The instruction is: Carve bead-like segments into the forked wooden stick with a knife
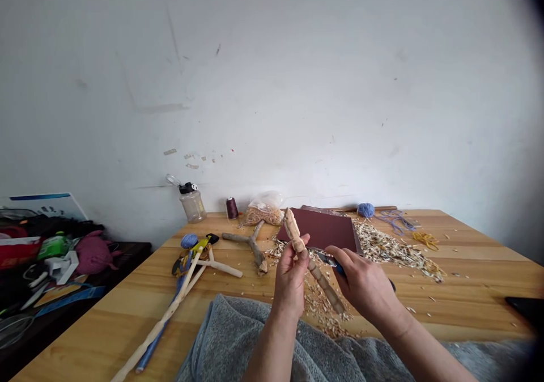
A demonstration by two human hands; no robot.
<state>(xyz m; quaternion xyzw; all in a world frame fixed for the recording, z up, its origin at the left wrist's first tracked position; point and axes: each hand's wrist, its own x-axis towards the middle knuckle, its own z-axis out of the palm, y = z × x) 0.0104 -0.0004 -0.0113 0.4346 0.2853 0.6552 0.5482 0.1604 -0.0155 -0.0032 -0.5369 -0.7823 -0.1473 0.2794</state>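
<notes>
Left hand (291, 280) pinches a pale carved stick (315, 270); right hand (364, 283) wraps a blue-handled knife (335, 265).
The stick hangs over the desk (476, 277) near its front edge, top shaped, lower shaft still knobbly; shavings (385, 250) spread rightward.

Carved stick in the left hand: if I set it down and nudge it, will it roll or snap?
It will likely roll: the carved wooden stick looks rounded along its length. Bare whittled wood should feel stiff and fairly light. The narrowed, cut-in sections look weakest, so levering there might risk a break.
</notes>
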